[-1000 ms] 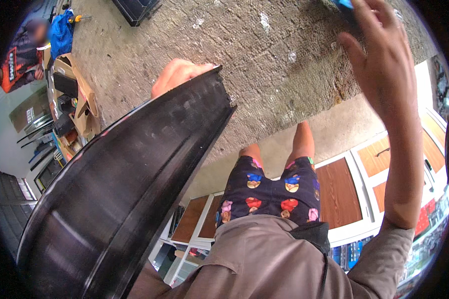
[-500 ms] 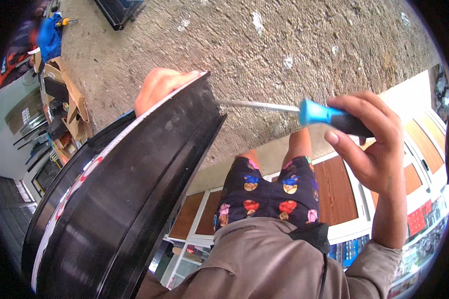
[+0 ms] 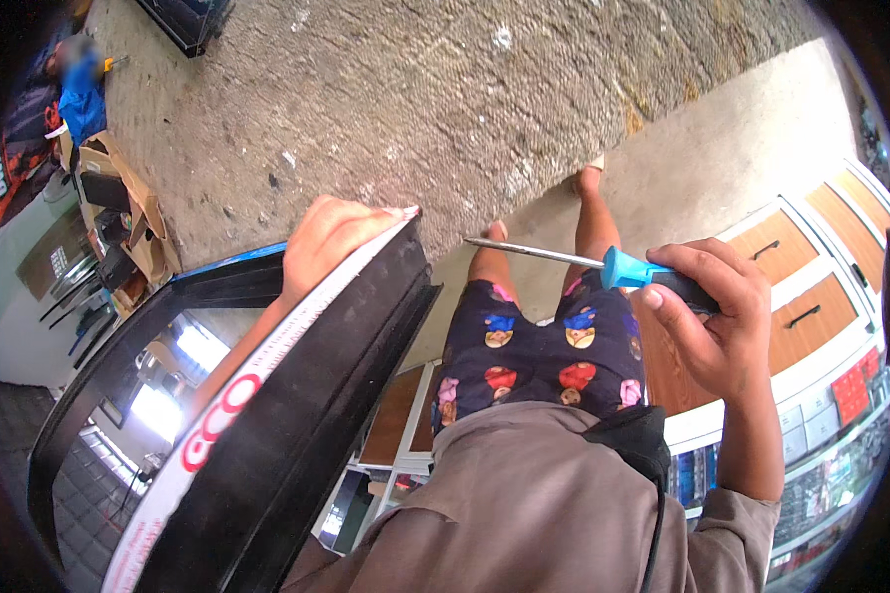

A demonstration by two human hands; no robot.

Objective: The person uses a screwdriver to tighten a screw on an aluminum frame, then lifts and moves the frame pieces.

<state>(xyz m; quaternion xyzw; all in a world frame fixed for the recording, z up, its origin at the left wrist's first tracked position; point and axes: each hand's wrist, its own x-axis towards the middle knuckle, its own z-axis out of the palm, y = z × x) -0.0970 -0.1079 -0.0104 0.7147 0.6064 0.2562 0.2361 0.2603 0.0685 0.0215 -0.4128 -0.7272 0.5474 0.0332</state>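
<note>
My left hand is wrapped over the upper corner of a black window-type frame, its fingertips on the end of the edge. A white printed film strip runs along that edge. My left forearm passes behind the strip, partly hidden by it. In my right hand is a screwdriver with a blue and black handle, gripped between thumb and fingers. Its long metal shaft points left toward the frame's corner, and the tip is a short way apart from it.
A rough grey carpeted surface lies ahead, with another dark frame at its far left. Beside it are a cardboard box of parts and a person in blue. White-framed wooden drawers stand at right, above shelves of packaged goods.
The frame has turned, showing more of its printed film and its opening. The screwdriver tip has drawn away from the frame's corner. Both hands sit lower in the view.
</note>
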